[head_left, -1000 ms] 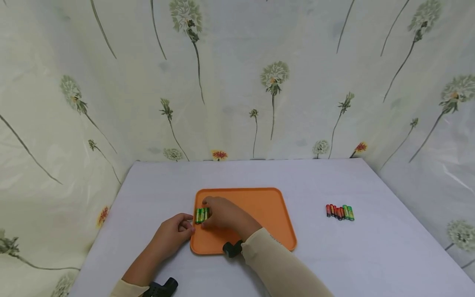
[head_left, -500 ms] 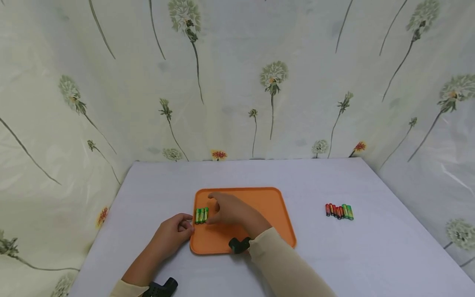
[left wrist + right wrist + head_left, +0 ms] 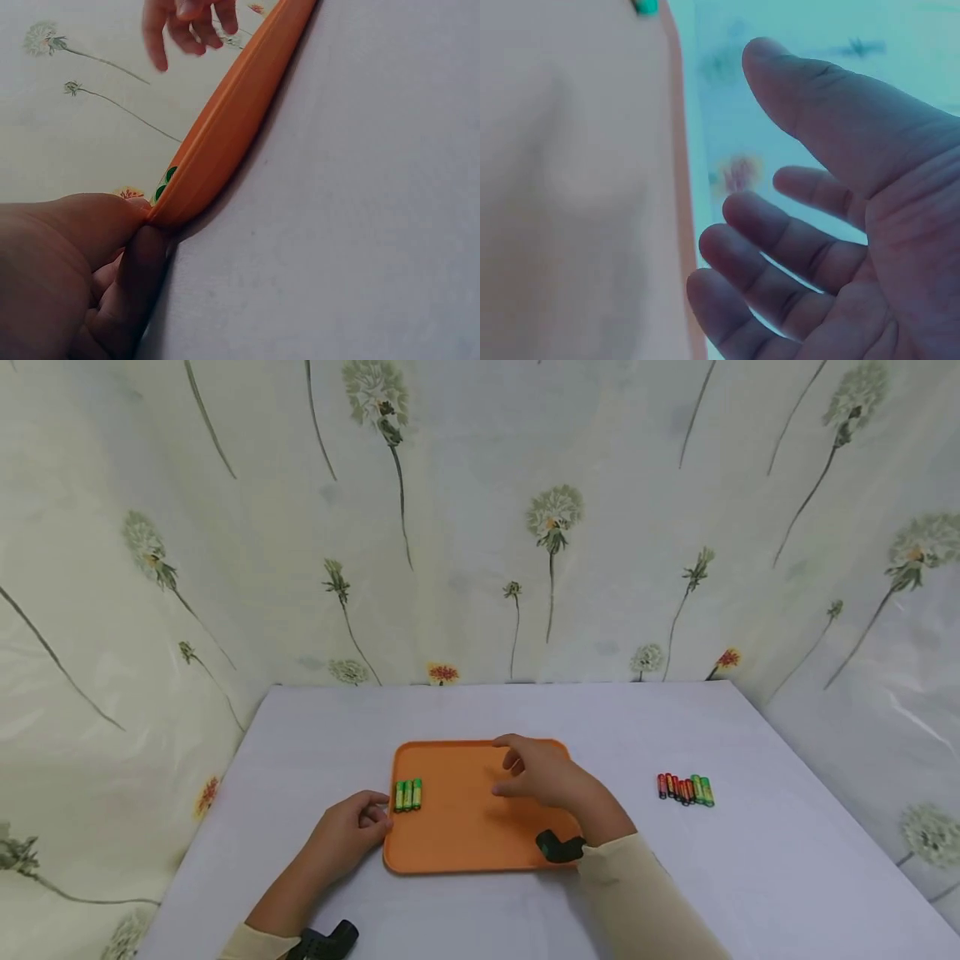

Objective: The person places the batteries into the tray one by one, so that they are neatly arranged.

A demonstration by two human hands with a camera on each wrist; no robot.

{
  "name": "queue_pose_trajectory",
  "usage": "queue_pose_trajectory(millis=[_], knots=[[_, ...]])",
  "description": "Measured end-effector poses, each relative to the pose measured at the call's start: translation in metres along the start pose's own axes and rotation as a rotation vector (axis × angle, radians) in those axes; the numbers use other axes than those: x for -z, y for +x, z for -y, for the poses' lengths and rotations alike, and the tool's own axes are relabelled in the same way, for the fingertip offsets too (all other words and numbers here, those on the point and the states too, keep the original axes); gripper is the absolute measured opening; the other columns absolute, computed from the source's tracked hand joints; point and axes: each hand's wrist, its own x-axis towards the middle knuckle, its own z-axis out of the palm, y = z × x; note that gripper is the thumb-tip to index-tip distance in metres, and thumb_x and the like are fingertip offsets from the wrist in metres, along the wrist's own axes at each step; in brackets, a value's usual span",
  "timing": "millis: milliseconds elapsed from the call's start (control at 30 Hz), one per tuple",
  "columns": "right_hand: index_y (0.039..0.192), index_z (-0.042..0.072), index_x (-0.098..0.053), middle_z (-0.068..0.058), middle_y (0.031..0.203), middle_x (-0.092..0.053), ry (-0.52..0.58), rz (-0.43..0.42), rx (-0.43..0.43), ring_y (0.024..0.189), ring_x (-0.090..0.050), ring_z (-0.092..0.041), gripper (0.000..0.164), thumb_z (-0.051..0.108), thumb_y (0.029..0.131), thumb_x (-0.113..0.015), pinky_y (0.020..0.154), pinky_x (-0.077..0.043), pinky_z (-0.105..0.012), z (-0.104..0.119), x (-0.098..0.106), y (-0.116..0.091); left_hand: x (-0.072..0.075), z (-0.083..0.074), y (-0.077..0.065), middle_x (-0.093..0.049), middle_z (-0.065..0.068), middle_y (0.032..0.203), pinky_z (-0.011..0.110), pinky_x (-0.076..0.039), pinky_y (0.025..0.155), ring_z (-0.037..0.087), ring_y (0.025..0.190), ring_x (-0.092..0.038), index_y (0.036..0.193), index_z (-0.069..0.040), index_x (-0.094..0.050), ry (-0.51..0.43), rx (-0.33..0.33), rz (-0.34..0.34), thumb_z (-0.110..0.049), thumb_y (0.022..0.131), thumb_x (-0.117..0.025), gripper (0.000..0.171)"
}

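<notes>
An orange tray lies on the table in the head view. Three green batteries stand in a row at its left side, parallel and close together. My left hand pinches the tray's left rim between thumb and fingers, as the left wrist view also shows, with green battery ends just past the rim. Over the tray's right half hovers my right hand, its thumb and fingers spread apart and holding nothing. In the right wrist view its palm and loosely bent fingers show nothing between them.
To the right of the tray, several red batteries and two green batteries lie side by side on the white tabletop. Behind the table hangs a pale curtain with dandelion prints, which also runs along both sides.
My right hand has drawn away from the green batteries and moved right across the tray, uncovering the row. My left hand has kept its place at the rim.
</notes>
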Motion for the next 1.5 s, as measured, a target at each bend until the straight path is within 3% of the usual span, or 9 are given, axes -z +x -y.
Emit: queue_pose_trajectory(millis=[233, 533, 767, 900, 1100, 1333, 1500], knots=[[0.154, 0.015, -0.049, -0.009, 0.128, -0.065, -0.041, -0.086, -0.051, 0.117, -0.061, -0.027, 0.076, 0.037, 0.090, -0.084, 0.094, -0.055, -0.048, -0.052, 0.044, -0.038, -0.002, -0.001, 0.001, -0.067, -0.005, 0.093, 0.026, -0.052, 0.073, 0.009, 0.082, -0.063, 0.127, -0.011, -0.069, -0.005, -0.015, -0.006, -0.018, 0.095, -0.077, 0.034], [0.157, 0.009, -0.041, -0.020, 0.135, -0.062, -0.124, -0.194, -0.225, 0.117, -0.063, -0.036, 0.084, 0.050, 0.094, -0.076, 0.090, -0.056, -0.052, -0.126, 0.100, -0.094, -0.002, 0.000, 0.001, -0.067, -0.005, 0.094, 0.026, -0.052, 0.074, 0.009, 0.083, -0.063, 0.128, -0.011, -0.069, 0.003, 0.001, -0.007, -0.021, 0.095, -0.077, 0.035], [0.157, 0.001, -0.035, -0.028, 0.138, -0.056, -0.181, -0.249, -0.375, 0.117, -0.058, -0.047, 0.091, 0.056, 0.095, -0.072, 0.084, -0.054, -0.056, -0.173, 0.129, -0.138, -0.002, 0.000, -0.001, -0.066, -0.005, 0.094, 0.025, -0.051, 0.071, 0.010, 0.081, -0.062, 0.128, -0.011, -0.069, -0.003, 0.006, -0.008, -0.020, 0.095, -0.078, 0.035], [0.156, -0.002, -0.033, -0.031, 0.133, -0.054, -0.180, -0.234, -0.450, 0.110, -0.057, -0.046, 0.095, 0.059, 0.094, -0.072, 0.079, -0.053, -0.053, -0.196, 0.133, -0.151, -0.002, 0.000, -0.001, -0.066, -0.004, 0.095, 0.025, -0.051, 0.071, 0.010, 0.081, -0.062, 0.128, -0.011, -0.069, -0.008, 0.011, -0.001, -0.021, 0.095, -0.078, 0.035], [0.157, -0.001, -0.030, -0.029, 0.124, -0.055, -0.133, -0.174, -0.531, 0.103, -0.055, -0.040, 0.109, 0.068, 0.085, -0.075, 0.074, -0.052, -0.044, -0.223, 0.124, -0.152, -0.002, 0.000, 0.000, -0.067, -0.005, 0.095, 0.025, -0.051, 0.071, 0.010, 0.081, -0.061, 0.128, -0.012, -0.069, 0.005, 0.011, 0.003, -0.021, 0.096, -0.077, 0.035], [0.157, 0.001, -0.034, -0.017, 0.115, -0.059, -0.104, -0.198, -0.443, 0.104, -0.053, -0.036, 0.101, 0.061, 0.088, -0.077, 0.078, -0.046, -0.046, -0.230, 0.114, -0.151, -0.001, -0.003, 0.000, -0.067, -0.004, 0.095, 0.026, -0.052, 0.074, 0.010, 0.084, -0.062, 0.128, -0.011, -0.069, 0.011, 0.009, 0.000, -0.019, 0.096, -0.077, 0.035], [0.160, 0.002, -0.030, -0.015, 0.119, -0.059, -0.118, -0.220, -0.382, 0.107, -0.053, -0.036, 0.098, 0.052, 0.092, -0.077, 0.085, -0.046, -0.050, -0.233, 0.107, -0.150, 0.000, -0.003, -0.001, -0.066, -0.004, 0.095, 0.026, -0.052, 0.075, 0.010, 0.085, -0.062, 0.128, -0.010, -0.068, 0.010, 0.014, 0.005, -0.019, 0.096, -0.076, 0.035]])
